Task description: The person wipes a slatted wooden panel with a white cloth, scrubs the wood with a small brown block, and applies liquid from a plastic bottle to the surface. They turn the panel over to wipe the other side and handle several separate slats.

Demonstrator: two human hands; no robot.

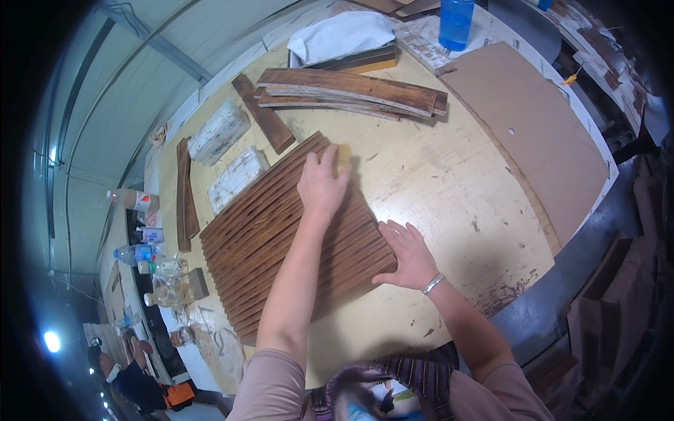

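Spreading across most of the view, a pale yellow worktop [449,182] carries everything at hand, its surface scuffed and stained dark toward the near right edge. Covering its right side is a broad brown cardboard sheet [540,154] with a small hole in it. Next in size comes the row of brown strips [253,231], long and wood-grained, lying side by side at the middle of the worktop, slanted, with uneven ends at the lower left. Beyond it rests a stack of brown boards [351,88], slightly fanned, and behind that a white cloth [344,35] draped over a box. A single brown board [267,119] lies at an angle just left of the stack. Two whitish blocks [219,132] sit left of the strips, the nearer one just beside them. Of the hands, the left hand [323,182] is over the far part of the row, fingers bent and closed on a small yellow block [343,158] at the row's edge. The right hand [407,256] is spread open, laid against the right edge of the strips without grasping anything. A blue container [456,24] stands near the far edge, and a silvery bracelet [433,284] circles the right wrist.
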